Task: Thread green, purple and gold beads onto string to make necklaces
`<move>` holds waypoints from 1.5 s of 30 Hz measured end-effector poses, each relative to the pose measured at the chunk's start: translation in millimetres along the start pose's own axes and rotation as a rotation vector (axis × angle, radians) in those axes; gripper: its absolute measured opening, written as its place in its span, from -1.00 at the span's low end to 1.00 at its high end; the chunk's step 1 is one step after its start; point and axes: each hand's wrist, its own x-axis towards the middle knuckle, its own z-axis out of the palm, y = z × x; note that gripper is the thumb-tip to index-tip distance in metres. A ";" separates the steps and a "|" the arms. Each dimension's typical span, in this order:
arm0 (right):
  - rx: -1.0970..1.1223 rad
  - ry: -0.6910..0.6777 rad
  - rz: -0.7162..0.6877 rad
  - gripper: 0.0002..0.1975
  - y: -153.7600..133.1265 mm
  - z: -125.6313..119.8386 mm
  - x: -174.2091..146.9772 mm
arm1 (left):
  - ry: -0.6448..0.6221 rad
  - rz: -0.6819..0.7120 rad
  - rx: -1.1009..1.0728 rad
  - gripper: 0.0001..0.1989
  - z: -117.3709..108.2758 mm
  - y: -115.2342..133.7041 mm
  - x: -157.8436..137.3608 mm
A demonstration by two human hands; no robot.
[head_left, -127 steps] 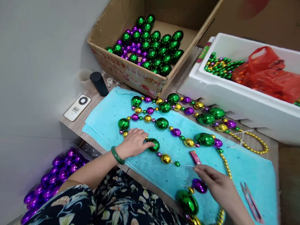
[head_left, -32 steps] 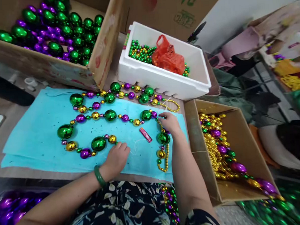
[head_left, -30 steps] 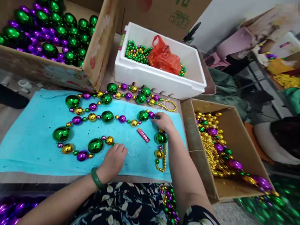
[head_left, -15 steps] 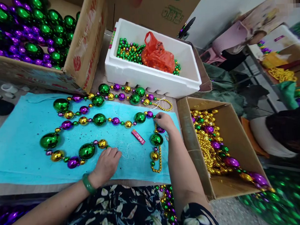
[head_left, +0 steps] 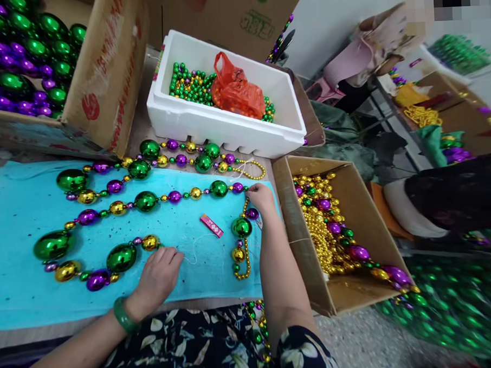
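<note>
A strand of shiny green, purple and gold beads (head_left: pixel 146 201) lies in a wide loop on a blue cloth (head_left: pixel 23 215). My left hand (head_left: pixel 160 272), with a green bangle at the wrist, closes its fingers on the strand's near end, beside a gold bead. At the far right end, past a purple bead, my right hand (head_left: pixel 261 199) pinches the same strand. Below that hand hangs a short section with a large green bead (head_left: pixel 241 227) and a loop of small gold beads (head_left: pixel 248 260). Thin white thread (head_left: pixel 193 251) trails from near my left fingers.
Behind lies another bead strand (head_left: pixel 139 169). A small pink packet (head_left: pixel 211 226) rests on the cloth. Around stand a white foam box (head_left: pixel 227 128) with beads and a red bag, a carton (head_left: pixel 102 76) of green and purple beads, and a carton (head_left: pixel 365 227) of gold beads. Another person sits at right.
The view has swung to the right, so the table's things sit further left. Both hands keep their hold on the bead strand, with little other movement.
</note>
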 end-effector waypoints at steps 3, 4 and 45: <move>-0.004 0.013 0.007 -0.82 0.4 -0.9 -1.1 | 0.021 -0.002 -0.005 -0.84 2.7 0.3 -0.8; -0.006 0.014 0.008 -0.82 0.5 -1.2 -1.2 | 0.022 -0.004 -0.009 -0.84 3.2 0.4 -0.8; -0.248 0.007 -0.709 -0.42 -80.8 20.5 -47.6 | -0.117 -0.028 -0.068 -0.87 0.2 -2.6 1.4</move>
